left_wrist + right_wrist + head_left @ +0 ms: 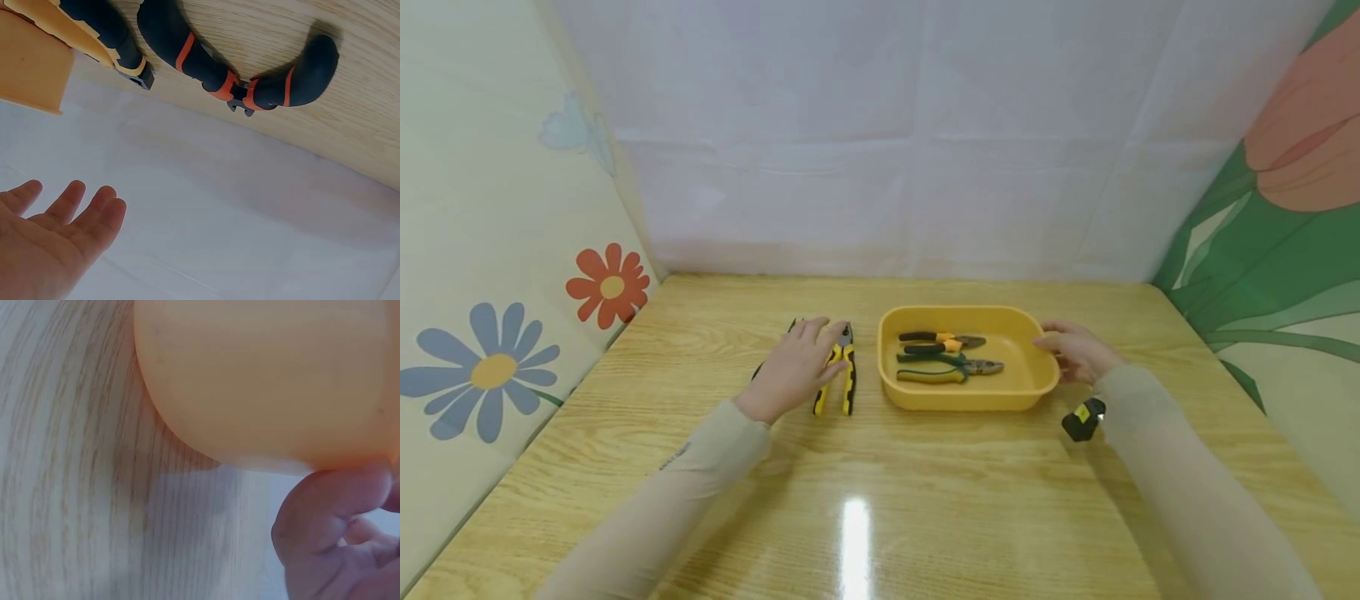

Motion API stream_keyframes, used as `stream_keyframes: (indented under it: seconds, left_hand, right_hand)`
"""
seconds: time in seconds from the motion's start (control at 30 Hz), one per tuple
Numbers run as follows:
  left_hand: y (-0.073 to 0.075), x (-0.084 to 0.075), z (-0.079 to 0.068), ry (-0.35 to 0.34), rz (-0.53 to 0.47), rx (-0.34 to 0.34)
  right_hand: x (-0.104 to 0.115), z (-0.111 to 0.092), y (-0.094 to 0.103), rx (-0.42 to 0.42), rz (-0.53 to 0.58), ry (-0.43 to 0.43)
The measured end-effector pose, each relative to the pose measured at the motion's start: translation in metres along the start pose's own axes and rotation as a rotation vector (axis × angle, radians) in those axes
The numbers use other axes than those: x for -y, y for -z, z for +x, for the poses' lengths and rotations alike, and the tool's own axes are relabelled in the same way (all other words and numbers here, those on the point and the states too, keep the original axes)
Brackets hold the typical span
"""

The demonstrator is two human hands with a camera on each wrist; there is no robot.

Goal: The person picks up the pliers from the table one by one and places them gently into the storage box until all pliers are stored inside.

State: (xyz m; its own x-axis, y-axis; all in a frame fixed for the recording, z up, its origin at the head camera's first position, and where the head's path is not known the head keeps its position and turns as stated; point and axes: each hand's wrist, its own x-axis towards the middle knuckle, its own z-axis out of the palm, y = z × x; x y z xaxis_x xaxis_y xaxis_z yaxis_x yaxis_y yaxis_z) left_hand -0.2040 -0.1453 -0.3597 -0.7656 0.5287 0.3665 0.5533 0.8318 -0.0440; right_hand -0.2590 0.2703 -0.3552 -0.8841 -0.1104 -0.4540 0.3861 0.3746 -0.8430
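My left hand (797, 367) hovers over the table with its fingers spread and nothing in them. Beneath and beside it lie yellow-and-black pliers (850, 375), handles toward me. A second tool, pliers with black-and-orange handles (219, 78) splayed wide, is mostly hidden under that hand in the head view. My right hand (1073, 350) holds the right end of a yellow plastic bin (970, 401), thumb over the rim and fingers against the outer wall. Inside the bin lie orange-and-black pliers (951, 342) and green-and-yellow pliers (940, 375), side by side.
A black-and-yellow tape measure (1083, 420) sits on the wooden table (925, 500) near the right wrist, just off the bin's front right corner. A white sheet (880, 167) hangs behind the table's back edge. Panels with painted flowers (493, 371) flank both sides.
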Motion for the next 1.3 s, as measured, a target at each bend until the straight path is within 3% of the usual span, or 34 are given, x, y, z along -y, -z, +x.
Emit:
stream_keyframes:
  seconds: [0.37,0.77,1.07,1.3]
  left_hand:
    - [-0.003,0.009,-0.009,0.023,0.002,-0.004]
    - [-0.007,0.013,-0.020,0.001,0.023,-0.046]
    - [-0.012,0.016,-0.028,0.037,0.054,-0.045]
    - [-0.014,0.018,-0.034,0.094,0.030,-0.006]
  right_hand:
    - [0.001,0.000,0.000,-0.008,-0.002,-0.012]
    - [0.000,0.000,0.001,0.004,0.012,-0.010]
    - [0.000,0.001,0.002,0.009,0.017,-0.006]
    - [-0.001,0.001,0.002,0.007,0.018,-0.007]
